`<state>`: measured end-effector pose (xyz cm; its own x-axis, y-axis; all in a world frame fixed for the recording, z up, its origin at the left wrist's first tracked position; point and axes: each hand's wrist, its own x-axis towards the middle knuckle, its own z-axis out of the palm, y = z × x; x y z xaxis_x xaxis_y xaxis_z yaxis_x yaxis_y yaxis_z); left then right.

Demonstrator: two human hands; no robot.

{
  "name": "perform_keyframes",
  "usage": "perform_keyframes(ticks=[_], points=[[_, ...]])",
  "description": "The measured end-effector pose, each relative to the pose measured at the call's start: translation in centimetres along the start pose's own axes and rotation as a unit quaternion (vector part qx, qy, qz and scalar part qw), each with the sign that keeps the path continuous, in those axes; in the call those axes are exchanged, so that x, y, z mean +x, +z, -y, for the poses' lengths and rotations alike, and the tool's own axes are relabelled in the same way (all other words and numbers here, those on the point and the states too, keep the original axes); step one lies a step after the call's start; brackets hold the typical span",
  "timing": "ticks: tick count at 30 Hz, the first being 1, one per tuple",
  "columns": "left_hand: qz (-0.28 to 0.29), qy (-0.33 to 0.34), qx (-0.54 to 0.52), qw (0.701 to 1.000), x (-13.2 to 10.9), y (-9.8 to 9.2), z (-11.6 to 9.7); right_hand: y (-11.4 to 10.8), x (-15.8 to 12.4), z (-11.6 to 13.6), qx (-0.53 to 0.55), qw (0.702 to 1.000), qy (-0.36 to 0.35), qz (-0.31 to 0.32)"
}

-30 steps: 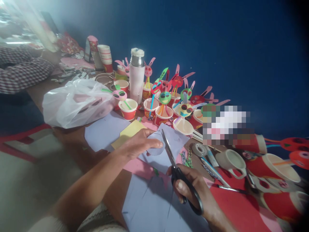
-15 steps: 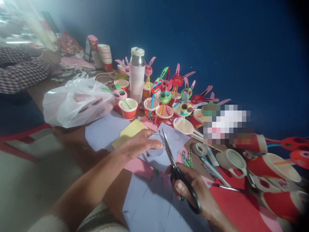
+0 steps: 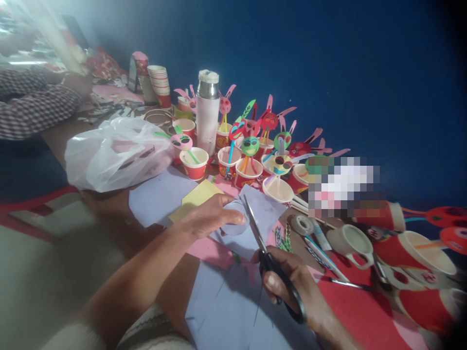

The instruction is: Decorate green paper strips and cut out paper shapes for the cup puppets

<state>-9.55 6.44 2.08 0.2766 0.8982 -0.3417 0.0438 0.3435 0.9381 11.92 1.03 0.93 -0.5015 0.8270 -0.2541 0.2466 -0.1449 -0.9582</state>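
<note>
Between thumb and fingers, my left hand (image 3: pixel 211 214) pinches a round lilac paper disc (image 3: pixel 233 227). My right hand (image 3: pixel 292 279) grips black-handled scissors (image 3: pixel 272 265), with thumb and fingers at the loops. Their blades look nearly closed and point away from me, right along the disc's right edge. I cannot tell whether a blade touches the paper. Beneath both hands lie lilac sheets (image 3: pixel 226 306), a pink sheet (image 3: pixel 207 253) and a yellow sheet (image 3: pixel 193 197).
Paper cups (image 3: pixel 194 167) carrying coloured paper faces stand behind my hands, beside a white flask (image 3: pixel 207 116). A plastic bag (image 3: pixel 116 155) sits at the left. Rightward are a mug (image 3: pixel 348 243), a tape roll (image 3: pixel 302 225) and a pen (image 3: pixel 350 283). Another person's checked sleeve (image 3: pixel 36 107) rests far left.
The scissor handles and my right hand have shifted very slightly, and the blades look closer together. My left hand and the paper disc have hardly moved.
</note>
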Motion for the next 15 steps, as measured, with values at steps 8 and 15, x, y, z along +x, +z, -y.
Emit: perform_keyframes(ticks=[8, 15], points=[[-0.013, -0.036, -0.008, 0.999, 0.08, -0.26, 0.06, -0.01, -0.04, -0.13, 0.000, 1.000, 0.011, 0.004], [-0.070, -0.077, 0.002, 0.995, -0.04, -0.31, 0.18, -0.03, -0.15, -0.33, 0.003, 1.000, 0.009, 0.004]])
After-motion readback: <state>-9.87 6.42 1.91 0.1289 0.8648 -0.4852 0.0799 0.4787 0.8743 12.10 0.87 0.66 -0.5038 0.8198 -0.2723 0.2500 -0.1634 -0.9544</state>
